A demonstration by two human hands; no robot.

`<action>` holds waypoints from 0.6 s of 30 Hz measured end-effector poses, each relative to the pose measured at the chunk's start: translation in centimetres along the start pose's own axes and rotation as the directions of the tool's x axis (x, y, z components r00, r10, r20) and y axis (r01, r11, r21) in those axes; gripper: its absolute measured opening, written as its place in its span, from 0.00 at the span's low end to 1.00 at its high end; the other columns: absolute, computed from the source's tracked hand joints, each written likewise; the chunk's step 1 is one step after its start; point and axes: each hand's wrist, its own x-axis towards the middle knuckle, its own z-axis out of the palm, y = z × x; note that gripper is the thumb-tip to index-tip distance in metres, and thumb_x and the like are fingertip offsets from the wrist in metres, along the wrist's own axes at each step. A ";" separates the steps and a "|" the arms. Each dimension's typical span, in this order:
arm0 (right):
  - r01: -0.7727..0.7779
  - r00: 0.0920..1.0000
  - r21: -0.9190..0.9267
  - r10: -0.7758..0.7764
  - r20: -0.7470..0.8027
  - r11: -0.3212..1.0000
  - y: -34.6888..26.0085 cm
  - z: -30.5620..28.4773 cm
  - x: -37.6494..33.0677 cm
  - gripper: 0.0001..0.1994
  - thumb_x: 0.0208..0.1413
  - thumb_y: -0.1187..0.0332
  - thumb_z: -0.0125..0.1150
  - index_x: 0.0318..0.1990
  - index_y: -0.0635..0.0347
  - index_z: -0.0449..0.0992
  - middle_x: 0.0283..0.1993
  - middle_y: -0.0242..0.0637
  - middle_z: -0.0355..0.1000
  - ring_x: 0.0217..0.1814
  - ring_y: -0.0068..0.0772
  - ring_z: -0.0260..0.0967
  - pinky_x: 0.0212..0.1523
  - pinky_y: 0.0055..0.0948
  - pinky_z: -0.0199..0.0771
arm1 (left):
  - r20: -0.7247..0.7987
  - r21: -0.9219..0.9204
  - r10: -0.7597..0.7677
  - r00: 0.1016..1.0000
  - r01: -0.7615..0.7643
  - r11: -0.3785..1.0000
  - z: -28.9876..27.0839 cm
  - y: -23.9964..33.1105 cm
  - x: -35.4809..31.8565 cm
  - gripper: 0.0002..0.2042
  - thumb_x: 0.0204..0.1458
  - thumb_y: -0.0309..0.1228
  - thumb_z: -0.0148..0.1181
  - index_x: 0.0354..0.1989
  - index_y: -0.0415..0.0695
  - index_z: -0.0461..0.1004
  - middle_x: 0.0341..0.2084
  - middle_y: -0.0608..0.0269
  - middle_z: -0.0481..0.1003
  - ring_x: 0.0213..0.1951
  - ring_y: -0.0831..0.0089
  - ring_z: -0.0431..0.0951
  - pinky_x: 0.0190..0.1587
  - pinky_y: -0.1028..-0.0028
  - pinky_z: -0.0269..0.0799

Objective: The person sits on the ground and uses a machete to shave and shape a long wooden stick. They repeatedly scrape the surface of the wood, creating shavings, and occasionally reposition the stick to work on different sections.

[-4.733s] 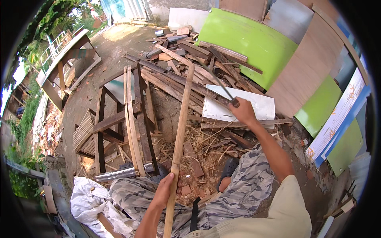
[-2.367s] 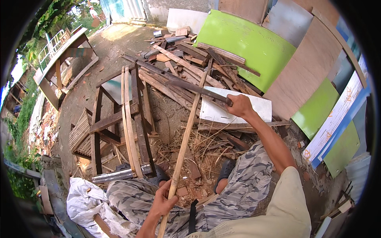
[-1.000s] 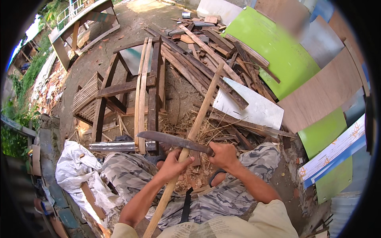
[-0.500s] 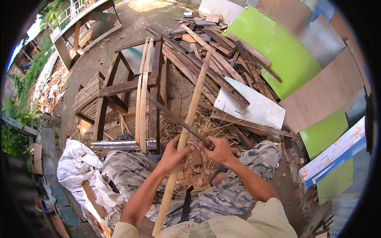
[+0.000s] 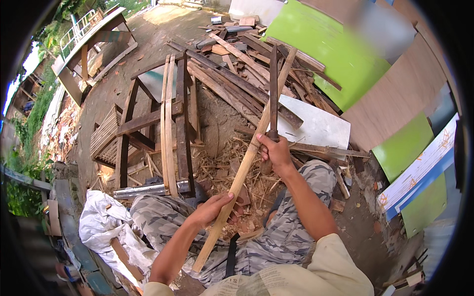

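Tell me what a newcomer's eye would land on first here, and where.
Probably the green panel at upper right, beside the scrap wood. Next, near the centre, the knife, its blade pointing up from the right hand, and the pale strip in the left hand. Then the dark frame, left of centre.

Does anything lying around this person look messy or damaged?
Yes: brown wooden scraps lie heaped ahead at clashing angles, and straw-coloured shavings litter the nearer ground, which looks untidy. The long pale wooden strip in the left hand shows no obvious damage.
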 end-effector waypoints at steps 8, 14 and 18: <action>0.298 0.925 -0.808 -0.362 0.114 0.508 1.0 -1.9 0.5 0.22 0.56 0.52 0.64 0.22 0.63 0.74 0.14 0.38 0.68 0.18 0.40 0.70 0.24 0.41 0.68 | -0.096 0.115 0.186 0.978 -0.175 0.978 1.3 2.2 0.3 0.14 0.67 0.41 0.49 0.47 0.41 0.68 0.22 0.73 0.60 0.19 0.83 0.59 0.22 0.80 0.58; 0.572 0.807 -0.820 -0.156 0.569 -0.028 5.1 -0.7 -4.6 0.13 0.43 0.57 0.68 0.29 0.55 0.75 0.18 0.44 0.73 0.25 0.49 0.76 0.27 0.48 0.75 | -0.276 0.179 0.173 0.945 -0.127 0.976 -0.6 1.6 0.1 0.14 0.65 0.38 0.53 0.49 0.40 0.67 0.20 0.74 0.59 0.16 0.84 0.57 0.19 0.79 0.57; 0.446 0.855 -0.889 -0.248 0.456 -0.101 3.0 -3.4 -1.0 0.12 0.41 0.58 0.68 0.27 0.53 0.72 0.17 0.40 0.72 0.21 0.48 0.75 0.23 0.47 0.74 | -0.184 0.192 0.227 0.956 -0.192 0.962 -1.1 0.1 -1.2 0.13 0.65 0.37 0.52 0.49 0.40 0.66 0.19 0.74 0.59 0.16 0.84 0.58 0.19 0.78 0.57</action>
